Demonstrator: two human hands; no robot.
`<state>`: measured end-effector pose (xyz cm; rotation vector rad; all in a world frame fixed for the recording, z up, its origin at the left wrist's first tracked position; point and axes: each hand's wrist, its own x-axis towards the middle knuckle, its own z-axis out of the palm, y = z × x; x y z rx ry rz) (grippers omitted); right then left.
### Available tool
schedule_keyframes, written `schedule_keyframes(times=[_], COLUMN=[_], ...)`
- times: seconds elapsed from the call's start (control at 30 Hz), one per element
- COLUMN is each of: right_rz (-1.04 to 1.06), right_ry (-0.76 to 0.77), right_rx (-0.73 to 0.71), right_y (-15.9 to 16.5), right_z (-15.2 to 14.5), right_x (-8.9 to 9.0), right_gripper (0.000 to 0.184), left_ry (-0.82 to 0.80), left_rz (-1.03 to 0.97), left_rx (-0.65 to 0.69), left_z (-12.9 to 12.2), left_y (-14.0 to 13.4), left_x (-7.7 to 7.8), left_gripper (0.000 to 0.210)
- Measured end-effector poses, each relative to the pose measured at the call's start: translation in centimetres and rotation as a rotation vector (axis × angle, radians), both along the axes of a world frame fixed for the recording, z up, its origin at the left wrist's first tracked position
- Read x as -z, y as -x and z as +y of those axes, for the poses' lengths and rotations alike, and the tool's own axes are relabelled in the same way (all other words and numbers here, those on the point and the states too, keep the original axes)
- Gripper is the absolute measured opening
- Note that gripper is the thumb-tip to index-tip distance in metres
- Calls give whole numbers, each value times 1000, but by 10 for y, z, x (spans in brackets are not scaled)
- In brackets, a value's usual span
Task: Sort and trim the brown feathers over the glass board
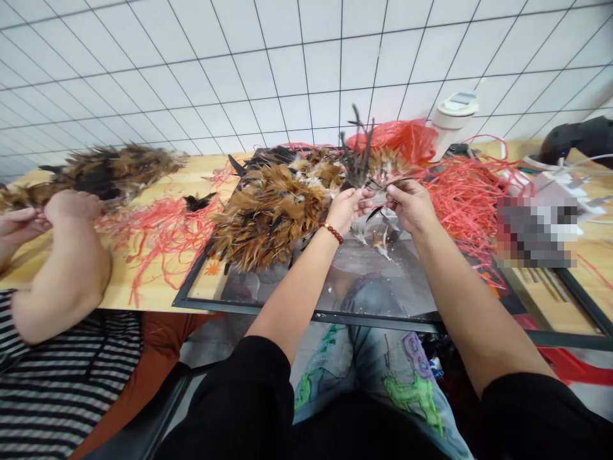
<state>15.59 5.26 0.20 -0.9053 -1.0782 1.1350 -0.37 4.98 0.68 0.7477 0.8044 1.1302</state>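
Observation:
My left hand [352, 207], a beaded bracelet at its wrist, is closed on a bunch of thin dark feathers [357, 160] that stick up from the fingers. Close by on the right, my right hand [410, 201] pinches a slim dark feather [403, 181] between thumb and fingertips. Left of my hands lies a big heap of brown and black feathers [271, 211]. A few loose feathers [382, 246] are on the dark-framed glass panel [297, 287] below my hands.
Red plastic strips [462, 207] lie tangled on the right, with more strips [167, 230] at left. Behind stand a red plastic bag [402, 140] and a white cup [453, 121]. At far left a co-worker's hands [71, 207] work beside another feather heap [115, 169].

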Motion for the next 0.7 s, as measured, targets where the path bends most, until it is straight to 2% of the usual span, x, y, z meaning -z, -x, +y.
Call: schedule_keyframes(times=[0.07, 0.17, 0.27, 0.47, 0.6, 0.7], right_rz=[-13, -49, -32, -23, -56, -117], right_ry=[-38, -89, -78, 48, -8, -85], right_rx=[-14, -39, -37, -17, 40, 142], right_y=[-2, -3, -2, 6, 10, 8], right_z=[2, 4, 4, 3, 5, 7], right_x=[3, 6, 6, 10, 12, 10], right_gripper=[31, 29, 34, 46, 51, 48], left_ry=[15, 23, -13, -113, -114, -83], left_rz=[-8, -31, -63, -9, 48, 95], left_rx=[134, 192, 123, 14, 30, -52], left_z=[-3, -4, -2, 2, 1, 1], left_y=[0, -1, -3, -6, -9, -11], left_x=[0, 0, 1, 6, 6, 5], left_gripper=[13, 11, 11, 15, 19, 23])
